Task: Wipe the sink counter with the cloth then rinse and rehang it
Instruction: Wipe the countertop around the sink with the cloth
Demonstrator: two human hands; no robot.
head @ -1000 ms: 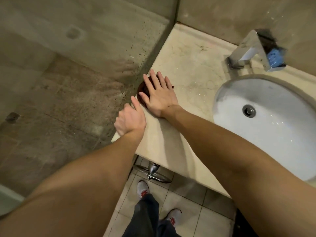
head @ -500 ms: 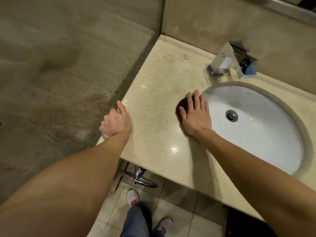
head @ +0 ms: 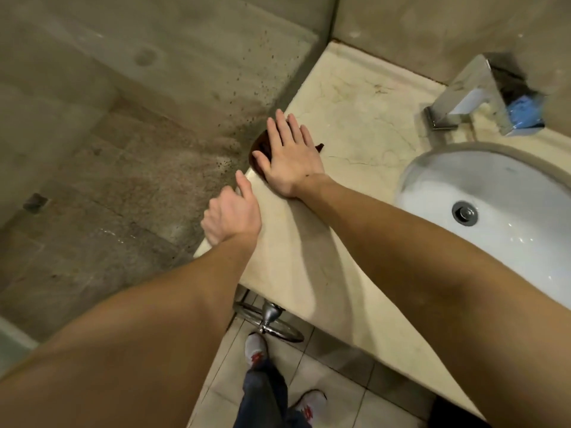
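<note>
Pressing flat, the right hand (head: 292, 156) lay palm-down on a dark brown cloth (head: 259, 146) at the far left edge of the table (head: 355, 125), close to the stained side wall (head: 154, 103). All fingers were extended and slightly spread, thumb out to the left; nothing was gripped, the cloth was only pinned beneath palm and fingers. Only the cloth's left portion and a small corner at the right of the fingers showed; the rest lay hidden under the hand. The right forearm ran diagonally from lower right across the table, wrist straight.

The left hand (head: 231, 216) sat at the table's front left corner, just beside the right wrist but apart from it. Its fingers were curled down over the table's edge, thumb lying along the top surface and pointing toward the cloth; it held no loose object. The left forearm came up from lower left.

To the right, the white sink basin (head: 509, 193) was set into the table, drain visible, well apart from the cloth. A chrome faucet (head: 469, 91) stood behind the basin. Below the table's front edge hung a metal towel ring (head: 268, 319), with grey shoes (head: 256, 350) on the tiled floor.
</note>
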